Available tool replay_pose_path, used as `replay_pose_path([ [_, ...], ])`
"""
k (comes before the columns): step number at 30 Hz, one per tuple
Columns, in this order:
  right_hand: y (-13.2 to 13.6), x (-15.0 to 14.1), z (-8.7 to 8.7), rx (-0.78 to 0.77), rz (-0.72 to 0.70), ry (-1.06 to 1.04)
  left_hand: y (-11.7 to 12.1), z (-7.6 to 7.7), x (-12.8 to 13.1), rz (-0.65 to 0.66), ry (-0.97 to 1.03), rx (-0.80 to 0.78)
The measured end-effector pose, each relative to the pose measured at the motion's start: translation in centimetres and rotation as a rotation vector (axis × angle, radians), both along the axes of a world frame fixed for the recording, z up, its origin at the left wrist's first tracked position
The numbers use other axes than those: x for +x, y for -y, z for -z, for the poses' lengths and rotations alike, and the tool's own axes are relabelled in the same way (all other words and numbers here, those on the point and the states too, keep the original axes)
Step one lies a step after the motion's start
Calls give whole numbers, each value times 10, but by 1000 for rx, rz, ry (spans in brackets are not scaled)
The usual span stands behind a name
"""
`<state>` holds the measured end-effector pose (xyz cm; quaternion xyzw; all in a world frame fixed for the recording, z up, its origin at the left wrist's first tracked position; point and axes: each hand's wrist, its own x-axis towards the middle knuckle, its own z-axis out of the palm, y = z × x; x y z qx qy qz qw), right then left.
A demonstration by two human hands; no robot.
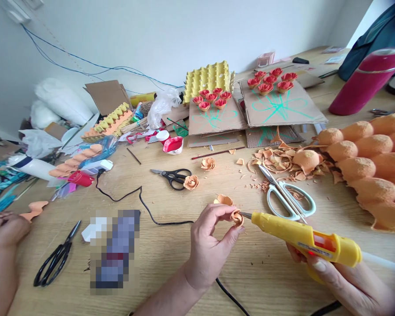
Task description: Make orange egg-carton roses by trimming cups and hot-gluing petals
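Observation:
My left hand (208, 245) pinches a small orange egg-carton flower (237, 218) between thumb and fingers. A yellow hot glue gun (289, 230) is gripped in my right hand (345, 276), and its metal nozzle meets the flower's curled petals; whether it touches them I cannot tell. A red light glows on the gun's side, and a white glue stick (385, 262) protrudes from its back. Just behind my left hand lies an orange petal cup (224, 200), partly hidden. Two more orange flowers, a nearer one (191, 182) and a farther one (208, 164), rest on the table.
White-handled scissors (291, 199), black scissors (174, 176) and another black pair (57, 254) lie about. Orange egg carton (378, 166) and scraps (276, 160) fill the right. Cardboard panels (283, 107) bear red flowers (270, 80). A co-worker's hand (6, 230) rests at left. A black cord (166, 223) crosses the table.

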<state>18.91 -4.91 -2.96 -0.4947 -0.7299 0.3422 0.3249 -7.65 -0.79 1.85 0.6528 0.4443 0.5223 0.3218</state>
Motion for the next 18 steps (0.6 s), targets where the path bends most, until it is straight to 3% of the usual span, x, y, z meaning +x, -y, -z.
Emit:
replay_pose_path([
  [14, -1, 4, -2, 75, 49, 144, 0, -5, 2, 29, 114, -78],
  [18, -4, 7, -3, 84, -9, 139, 0, -5, 2, 31, 102, -74],
])
